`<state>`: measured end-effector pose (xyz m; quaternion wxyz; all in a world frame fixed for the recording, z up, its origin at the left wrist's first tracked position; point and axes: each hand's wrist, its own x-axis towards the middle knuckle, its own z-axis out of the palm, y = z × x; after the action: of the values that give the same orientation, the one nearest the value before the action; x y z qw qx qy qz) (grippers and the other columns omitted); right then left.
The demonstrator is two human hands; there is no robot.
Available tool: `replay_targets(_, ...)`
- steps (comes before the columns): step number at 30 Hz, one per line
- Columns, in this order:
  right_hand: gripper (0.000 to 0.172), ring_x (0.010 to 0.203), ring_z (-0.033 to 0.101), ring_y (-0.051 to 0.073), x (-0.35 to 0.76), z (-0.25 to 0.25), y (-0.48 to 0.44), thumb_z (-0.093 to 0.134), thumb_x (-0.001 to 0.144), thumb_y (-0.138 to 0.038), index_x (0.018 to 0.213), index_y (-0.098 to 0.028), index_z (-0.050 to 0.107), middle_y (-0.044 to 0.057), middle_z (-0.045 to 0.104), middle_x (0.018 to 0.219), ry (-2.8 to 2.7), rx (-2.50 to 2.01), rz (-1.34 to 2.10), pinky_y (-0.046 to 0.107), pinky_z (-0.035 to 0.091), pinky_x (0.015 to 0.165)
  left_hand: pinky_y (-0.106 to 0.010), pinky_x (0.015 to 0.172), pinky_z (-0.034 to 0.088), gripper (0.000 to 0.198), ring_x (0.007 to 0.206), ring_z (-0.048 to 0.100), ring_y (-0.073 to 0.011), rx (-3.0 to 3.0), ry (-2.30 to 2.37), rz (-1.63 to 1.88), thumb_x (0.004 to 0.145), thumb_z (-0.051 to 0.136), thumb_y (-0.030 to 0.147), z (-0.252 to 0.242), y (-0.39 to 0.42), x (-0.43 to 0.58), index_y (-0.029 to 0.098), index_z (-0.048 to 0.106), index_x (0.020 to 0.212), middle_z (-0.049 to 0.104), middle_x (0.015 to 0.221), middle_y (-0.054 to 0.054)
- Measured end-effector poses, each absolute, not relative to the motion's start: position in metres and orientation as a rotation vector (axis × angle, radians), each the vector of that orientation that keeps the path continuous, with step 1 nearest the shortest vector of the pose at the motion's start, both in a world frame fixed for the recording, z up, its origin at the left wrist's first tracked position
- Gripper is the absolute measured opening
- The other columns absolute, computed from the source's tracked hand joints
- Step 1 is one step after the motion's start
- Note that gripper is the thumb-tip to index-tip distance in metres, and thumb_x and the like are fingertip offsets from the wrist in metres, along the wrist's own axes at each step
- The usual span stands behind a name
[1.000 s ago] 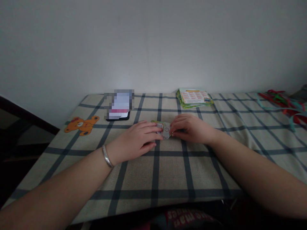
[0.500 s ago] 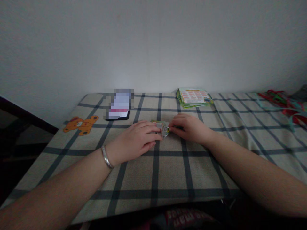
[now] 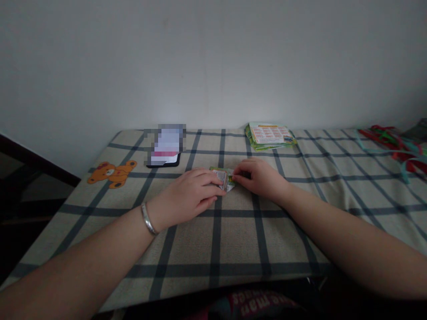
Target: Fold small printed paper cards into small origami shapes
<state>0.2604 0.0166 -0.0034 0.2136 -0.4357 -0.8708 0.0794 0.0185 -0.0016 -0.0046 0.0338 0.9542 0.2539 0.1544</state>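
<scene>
A small, partly folded printed paper (image 3: 225,174) with a green edge lies on the checked cloth between my hands. My left hand (image 3: 195,193), a silver bangle on its wrist, rests with fingers stretched flat over the paper's left part and covers much of it. At the paper's right side, the thumb and forefinger of my right hand (image 3: 255,175) are pinched together on a pale folded corner. The fingertips hide the exact shape of the fold.
Against the wall lies a stack of green-edged printed leaflets (image 3: 271,134). A phone (image 3: 165,149) with a blurred, lit screen is at back left, near a flat orange bear figure (image 3: 111,174). Red, green and light blue ribbons (image 3: 396,146) are bunched at far right.
My right hand has shifted slightly left with the pinched corner, folding it inward over the paper. My left hand stays in place.
</scene>
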Motion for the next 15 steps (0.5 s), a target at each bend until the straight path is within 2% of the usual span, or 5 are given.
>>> replay_targets(8, 0.012, 0.067, 0.053, 0.014, 0.2571, -0.0048, 0.0153, 0.061, 0.084, -0.026, 0.077, -0.019, 0.068, 0.001, 0.066, 0.072, -2.372, -1.306, 0.230, 0.026, 0.036, 0.061, -0.043, 0.105, 0.043, 0.021, 0.117, 0.053, -0.0207, 2.960, 0.804, 0.451, 0.091, 0.054, 0.022, -0.0050, -0.0036, 0.0207, 0.026, 0.067, 0.107, 0.063, 0.121, 0.000)
replay_targets(15, 0.012, 0.073, 0.055, 0.015, 0.2565, -0.0050, 0.0183, 0.061, 0.085, -0.025, 0.080, -0.017, 0.068, 0.003, 0.067, 0.077, -2.323, -1.289, 0.201, 0.027, 0.039, 0.068, -0.044, 0.106, 0.044, 0.028, 0.121, 0.052, -0.0214, 2.999, 0.853, 0.488, 0.092, 0.053, 0.025, -0.0087, -0.0031, 0.0223, 0.025, 0.064, 0.118, 0.063, 0.125, -0.002)
